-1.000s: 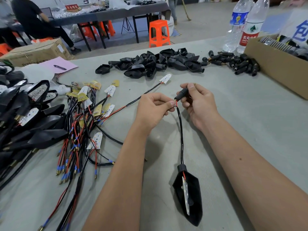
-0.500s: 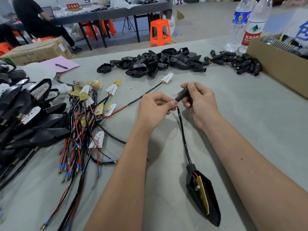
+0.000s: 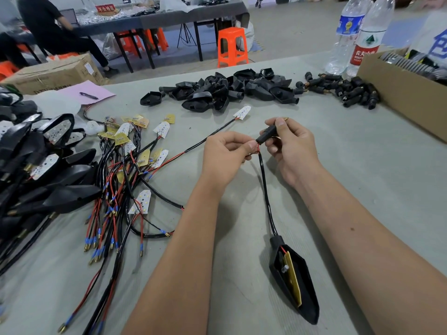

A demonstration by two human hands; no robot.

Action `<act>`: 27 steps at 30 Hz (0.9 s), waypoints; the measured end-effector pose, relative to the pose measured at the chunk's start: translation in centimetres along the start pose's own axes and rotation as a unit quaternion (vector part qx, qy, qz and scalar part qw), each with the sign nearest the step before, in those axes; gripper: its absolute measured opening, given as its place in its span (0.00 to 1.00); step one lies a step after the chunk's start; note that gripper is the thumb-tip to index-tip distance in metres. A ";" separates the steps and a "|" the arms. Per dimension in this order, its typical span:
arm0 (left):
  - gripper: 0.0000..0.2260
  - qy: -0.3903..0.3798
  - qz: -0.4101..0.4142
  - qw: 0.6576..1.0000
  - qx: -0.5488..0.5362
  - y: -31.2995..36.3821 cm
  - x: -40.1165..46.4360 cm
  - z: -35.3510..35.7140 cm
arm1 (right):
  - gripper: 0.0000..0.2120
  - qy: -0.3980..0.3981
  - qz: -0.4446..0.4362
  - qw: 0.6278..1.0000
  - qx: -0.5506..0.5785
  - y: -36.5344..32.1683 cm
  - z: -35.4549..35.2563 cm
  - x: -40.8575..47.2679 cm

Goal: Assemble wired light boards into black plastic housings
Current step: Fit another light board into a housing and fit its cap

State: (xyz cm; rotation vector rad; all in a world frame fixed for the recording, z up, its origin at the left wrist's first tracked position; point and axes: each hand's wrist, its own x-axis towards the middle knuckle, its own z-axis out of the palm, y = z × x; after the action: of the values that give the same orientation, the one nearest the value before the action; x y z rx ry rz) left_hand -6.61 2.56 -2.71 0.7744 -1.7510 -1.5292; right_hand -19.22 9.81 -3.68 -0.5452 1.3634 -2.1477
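A black plastic housing (image 3: 296,284) lies on the table between my forearms, with a yellow-backed light board (image 3: 291,276) tilted on edge inside it. Its black cable (image 3: 266,189) runs up to my hands. My left hand (image 3: 225,158) pinches the red wire ends at the cable's top. My right hand (image 3: 292,146) grips a small black connector sleeve (image 3: 267,135) right at those wire ends; a brass tip pokes out past my fingers.
Loose wired light boards (image 3: 130,165) spread at centre left. Finished housings (image 3: 36,165) pile at the far left. Empty black housings (image 3: 225,90) and black connector sleeves (image 3: 343,89) lie at the back. A cardboard box (image 3: 399,95) and two water bottles (image 3: 355,37) stand at right.
The housing has slid right and turned on the table, so the board now shows its yellow back on edge instead of its white face. My hands stay together at the cable's top.
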 end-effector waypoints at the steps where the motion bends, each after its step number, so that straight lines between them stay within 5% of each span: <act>1: 0.04 -0.012 -0.018 1.000 -0.016 0.1 0.0 -0.1 | 0.14 0.003 -0.001 1.000 0.002 0.0 0.0 0.0; 5: 0.09 -0.067 -0.092 0.989 -0.099 0.7 0.1 -0.8 | 0.13 0.026 -0.013 1.000 0.010 0.0 0.0 0.0; 9: 0.08 -0.038 -0.113 0.989 -0.082 0.7 -0.1 -0.7 | 0.13 0.027 -0.029 0.999 0.007 0.1 0.1 -0.1; 21: 0.11 0.068 0.055 0.988 0.131 0.3 -0.1 0.0 | 0.13 0.037 -0.034 0.998 -0.044 0.3 0.0 0.1; 27: 0.11 0.038 0.003 0.999 0.030 0.4 -0.1 -0.2 | 0.12 0.015 -0.036 0.999 -0.021 0.1 0.0 0.0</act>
State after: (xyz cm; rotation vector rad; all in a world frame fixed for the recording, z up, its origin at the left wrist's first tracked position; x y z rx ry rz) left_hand -6.36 2.52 -2.34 0.8452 -1.7482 -1.4297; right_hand -19.16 9.79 -3.77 -0.5887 1.4274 -2.1975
